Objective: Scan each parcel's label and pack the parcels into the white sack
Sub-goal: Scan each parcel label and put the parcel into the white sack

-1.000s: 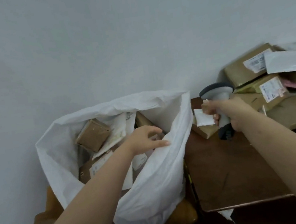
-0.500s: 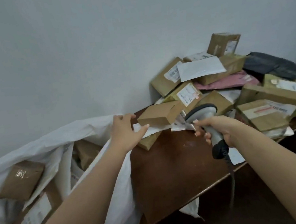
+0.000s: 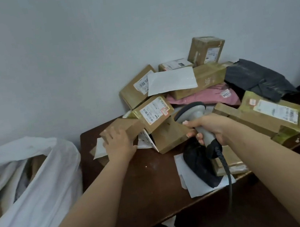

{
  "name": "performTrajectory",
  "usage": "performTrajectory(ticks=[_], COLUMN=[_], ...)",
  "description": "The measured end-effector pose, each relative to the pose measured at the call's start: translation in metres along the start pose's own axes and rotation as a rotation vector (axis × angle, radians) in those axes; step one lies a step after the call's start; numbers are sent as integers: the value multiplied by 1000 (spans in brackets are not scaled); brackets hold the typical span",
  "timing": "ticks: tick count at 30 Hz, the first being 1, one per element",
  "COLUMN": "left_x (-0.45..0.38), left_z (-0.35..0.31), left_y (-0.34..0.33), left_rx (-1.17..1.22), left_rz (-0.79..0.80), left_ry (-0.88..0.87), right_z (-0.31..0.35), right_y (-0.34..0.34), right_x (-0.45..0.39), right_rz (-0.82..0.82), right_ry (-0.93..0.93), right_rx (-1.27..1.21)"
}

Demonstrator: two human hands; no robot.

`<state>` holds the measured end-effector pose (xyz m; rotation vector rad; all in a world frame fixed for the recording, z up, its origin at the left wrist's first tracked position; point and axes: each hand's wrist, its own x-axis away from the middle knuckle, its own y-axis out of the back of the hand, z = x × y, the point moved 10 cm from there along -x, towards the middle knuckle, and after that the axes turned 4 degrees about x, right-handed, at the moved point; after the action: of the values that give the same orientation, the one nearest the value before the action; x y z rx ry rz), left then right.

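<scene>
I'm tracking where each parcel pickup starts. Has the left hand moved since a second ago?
Yes. The left hand has left the white sack and crossed rightward to the table, where it now rests on a small brown box at the pile's edge.

One head-worn wide-angle view looks forward and down from close above the desk, facing a pale wall that fills the upper frame. Both forearms enter from the bottom edge (no second view exists).
</scene>
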<state>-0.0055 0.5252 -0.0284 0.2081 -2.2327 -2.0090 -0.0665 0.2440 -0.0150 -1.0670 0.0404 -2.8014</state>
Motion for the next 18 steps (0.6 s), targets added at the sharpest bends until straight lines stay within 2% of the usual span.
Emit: performTrajectory(ticks=[4,8,12,16,18], left_x=[-8,-12,-7,5,9], left_z=[9,13,35,79,108], left_y=[-6,13,71,155,181], left_rx=[-14,107,322,558,713], left_rz=[-24,-71,-220,-469,-500], left_ry=[90,55,30,38,85], right_z=[9,16,32,62,79], right_y=[-13,-31,-55,-83,-96], right_x=[-14,-21,-24,-17,-8], right_rz=[56,89,132,157,163], right_ry=[8,16,63,180,253], right_rx=[3,27,44,29,15])
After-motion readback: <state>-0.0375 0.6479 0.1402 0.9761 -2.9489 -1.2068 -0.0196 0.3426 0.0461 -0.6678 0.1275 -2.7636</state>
